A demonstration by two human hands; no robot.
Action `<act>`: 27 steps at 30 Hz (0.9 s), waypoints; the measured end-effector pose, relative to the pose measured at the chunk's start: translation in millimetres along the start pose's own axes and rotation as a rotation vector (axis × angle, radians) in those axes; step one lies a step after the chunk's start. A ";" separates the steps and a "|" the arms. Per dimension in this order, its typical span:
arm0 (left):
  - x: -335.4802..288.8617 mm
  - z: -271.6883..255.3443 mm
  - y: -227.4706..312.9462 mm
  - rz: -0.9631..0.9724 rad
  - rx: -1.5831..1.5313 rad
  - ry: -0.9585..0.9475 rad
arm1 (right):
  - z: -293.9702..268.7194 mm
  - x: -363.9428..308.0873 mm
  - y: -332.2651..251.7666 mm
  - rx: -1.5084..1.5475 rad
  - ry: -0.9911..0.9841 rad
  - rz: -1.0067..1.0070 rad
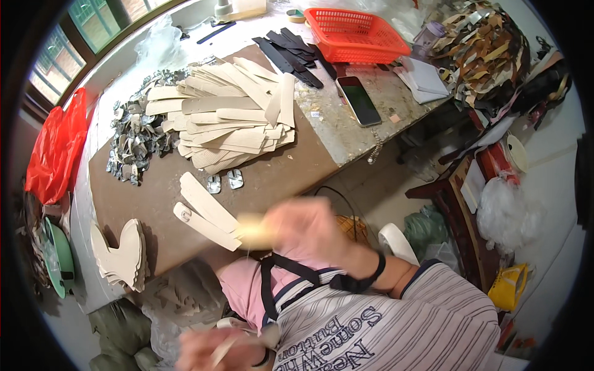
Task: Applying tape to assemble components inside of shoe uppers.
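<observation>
My right hand (309, 232), blurred by motion, is closed on a pale yellow piece (253, 232) above the table's front edge. Its exact kind is lost in the smear. Just beyond it lie two cream ribbed strips (207, 201) with rounded ends, the nearer bearing a small metal buckle (184, 214). Two more square metal buckles (234, 179) rest behind them. Low in the picture, my left hand (216, 349) is also blurred, its fingers bent around something pale and thin that I cannot make out.
Behind are a heap of cream strips (226, 127) and a pile of metal buckles (133, 148). Rounded cream pieces (120, 253) overhang the table's left front edge. Farther back lie black strips (288, 59), a red basket (356, 37), a phone (359, 102) and leather scraps (482, 55).
</observation>
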State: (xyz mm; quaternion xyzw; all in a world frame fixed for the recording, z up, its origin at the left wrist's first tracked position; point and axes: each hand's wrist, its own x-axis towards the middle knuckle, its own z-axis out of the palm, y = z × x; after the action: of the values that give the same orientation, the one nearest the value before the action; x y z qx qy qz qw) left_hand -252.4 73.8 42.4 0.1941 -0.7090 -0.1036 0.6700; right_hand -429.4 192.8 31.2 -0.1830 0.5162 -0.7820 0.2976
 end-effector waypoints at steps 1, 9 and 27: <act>15.3 -11.0 2.4 -0.046 0.410 0.223 | -28.0 19.3 1.6 -0.135 0.139 -0.020; 33.1 -3.1 -16.8 -0.411 -0.258 -0.270 | -319.2 91.2 -75.8 -1.574 0.715 -0.340; -1.7 -10.5 -19.0 0.392 0.206 -0.703 | 49.9 43.5 28.1 0.085 -0.412 0.440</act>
State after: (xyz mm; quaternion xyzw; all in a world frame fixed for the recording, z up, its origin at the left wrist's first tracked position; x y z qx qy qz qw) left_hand -239.4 58.4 34.0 0.0743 -0.9249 0.0376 0.3710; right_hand -424.8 121.3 24.5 -0.2090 0.4392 -0.6658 0.5658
